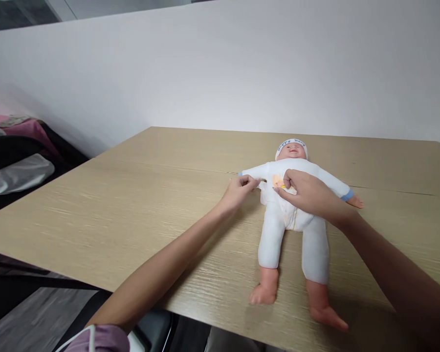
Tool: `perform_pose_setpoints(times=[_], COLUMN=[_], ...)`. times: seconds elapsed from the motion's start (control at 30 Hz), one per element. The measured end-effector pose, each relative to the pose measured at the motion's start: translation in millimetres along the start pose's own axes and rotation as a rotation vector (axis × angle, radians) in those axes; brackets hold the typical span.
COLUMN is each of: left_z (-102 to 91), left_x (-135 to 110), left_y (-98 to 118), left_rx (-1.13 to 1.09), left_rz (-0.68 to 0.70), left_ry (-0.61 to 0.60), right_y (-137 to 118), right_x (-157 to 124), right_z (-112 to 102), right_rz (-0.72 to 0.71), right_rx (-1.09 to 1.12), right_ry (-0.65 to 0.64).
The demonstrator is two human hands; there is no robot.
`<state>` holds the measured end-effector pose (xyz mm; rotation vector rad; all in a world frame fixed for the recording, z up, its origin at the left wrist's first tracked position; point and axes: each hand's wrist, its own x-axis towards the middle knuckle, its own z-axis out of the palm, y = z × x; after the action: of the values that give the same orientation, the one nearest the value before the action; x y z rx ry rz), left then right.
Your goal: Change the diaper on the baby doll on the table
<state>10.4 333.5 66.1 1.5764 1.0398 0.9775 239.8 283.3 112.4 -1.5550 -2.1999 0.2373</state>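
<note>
A baby doll [297, 220] in a white romper and a white cap lies on its back on the wooden table [132, 210], head toward the wall, bare feet toward me. My left hand [240, 189] is closed in a pinch on the doll's sleeve, at the arm stretched out to the left. My right hand [306, 190] rests on the doll's chest, fingers curled and pinching the romper fabric near a small orange print. The doll's other arm, with a blue cuff, lies stretched out to the right.
A white partition wall [205, 73] stands behind the table. To the left, beyond the table edge, lie dark bags and pink cloth [25, 146]. A dark chair seat [157, 332] shows below the front edge.
</note>
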Motion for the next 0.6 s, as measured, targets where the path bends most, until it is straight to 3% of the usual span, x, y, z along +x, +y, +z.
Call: perform_pose_setpoints(times=[0.1,0.23,0.33,0.47,0.6], left_z=[27.7,52.5,55.2,50.2,50.4], left_x=[5,15,18,17,17], left_y=[11,14,8,-7,-20], left_rx=[-0.056,-0.104,-0.180,-0.272,-0.306], left_rz=[0.018,0.085,0.142,0.157,0.184], left_ry=[-0.008,-0.123,-0.172,-0.121,-0.162], right_y=[0,1,3,4,8], right_x=[0,1,2,5,8], right_z=[2,5,7,5,5], right_rz=[0.018,0.003,-0.003,0.090,0.164], right_rx=[0.009,0.025,0.012,0.023,0.044], right_ry=[0.012,0.033,0.032,-0.003,-0.023])
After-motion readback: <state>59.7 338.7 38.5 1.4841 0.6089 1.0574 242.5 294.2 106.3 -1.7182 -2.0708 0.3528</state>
